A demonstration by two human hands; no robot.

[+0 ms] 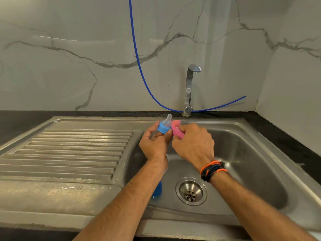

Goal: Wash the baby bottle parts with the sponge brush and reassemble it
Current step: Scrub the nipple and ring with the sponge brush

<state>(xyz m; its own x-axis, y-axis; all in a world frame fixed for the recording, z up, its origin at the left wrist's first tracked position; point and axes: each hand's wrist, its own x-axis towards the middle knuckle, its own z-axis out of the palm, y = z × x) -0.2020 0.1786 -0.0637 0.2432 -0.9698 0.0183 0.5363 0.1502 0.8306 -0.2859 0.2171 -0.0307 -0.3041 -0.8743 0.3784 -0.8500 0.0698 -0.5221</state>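
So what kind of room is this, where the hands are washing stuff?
Most likely a kitchen. There is a stainless steel sink with a ribbed draining board, a shiny chrome tap standing behind it, a black stone countertop and a grey-veined marble-look wall.

A stainless steel sink [260, 153] fills the lower frame, its ribbed drainboard [69, 150] at left and round drain strainer [191, 191] lower centre; a chrome tap [189, 87] stands behind it; a blue tube [139, 61] curves down the marble-patterned wall [69, 49]; the dark table [17, 122] borders the sink.
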